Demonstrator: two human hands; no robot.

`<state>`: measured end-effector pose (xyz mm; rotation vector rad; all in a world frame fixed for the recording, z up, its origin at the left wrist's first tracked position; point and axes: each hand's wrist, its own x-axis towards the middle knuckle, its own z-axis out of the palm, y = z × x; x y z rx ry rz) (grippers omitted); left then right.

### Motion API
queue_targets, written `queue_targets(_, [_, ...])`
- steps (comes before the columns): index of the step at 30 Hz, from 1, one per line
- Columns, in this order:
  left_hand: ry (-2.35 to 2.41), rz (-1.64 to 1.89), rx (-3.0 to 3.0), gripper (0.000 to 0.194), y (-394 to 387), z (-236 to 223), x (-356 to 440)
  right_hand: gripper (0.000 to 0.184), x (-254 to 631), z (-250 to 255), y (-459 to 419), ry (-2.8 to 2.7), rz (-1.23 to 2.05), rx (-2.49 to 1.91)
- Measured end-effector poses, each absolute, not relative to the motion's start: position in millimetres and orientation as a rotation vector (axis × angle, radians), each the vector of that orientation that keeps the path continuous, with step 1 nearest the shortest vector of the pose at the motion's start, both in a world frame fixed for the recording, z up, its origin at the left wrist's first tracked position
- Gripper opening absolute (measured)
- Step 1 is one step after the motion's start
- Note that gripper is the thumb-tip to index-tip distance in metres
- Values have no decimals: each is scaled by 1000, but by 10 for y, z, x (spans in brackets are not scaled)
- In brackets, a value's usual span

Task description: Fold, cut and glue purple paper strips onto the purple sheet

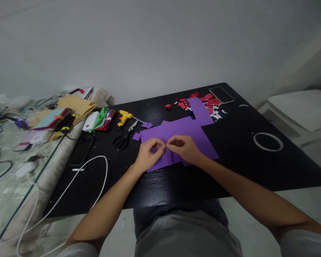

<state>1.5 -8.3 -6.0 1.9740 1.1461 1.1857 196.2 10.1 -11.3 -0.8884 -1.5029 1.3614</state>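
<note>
Grey shirt [187,233], L hand [149,154] & R hand [186,149] pinched tog. on purple paper [169,157], blk table [238,167]

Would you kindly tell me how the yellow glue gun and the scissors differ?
The glue gun is mostly yellow, while the scissors have black handles and metallic blades. The glue gun has a chunky body; the scissors have looped handles. The glue gun lies farther back than the scissors. Both rest on the black table.
</note>
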Motion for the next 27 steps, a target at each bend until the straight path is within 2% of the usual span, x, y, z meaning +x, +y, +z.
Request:
queue_targets(10, [1154,1271,1895,15,-87,-15,2,12,2034,-71,166,-1477,1368,-884])
queue_targets(18, [1160,1264,1822,20,-90,14,5,26,1976,-71,119,-1450,1420,-851])
queue_targets(27, [1101,1201,1748,20,-53,52,-15,20,1973,-81,104,-1486,1336,-895])
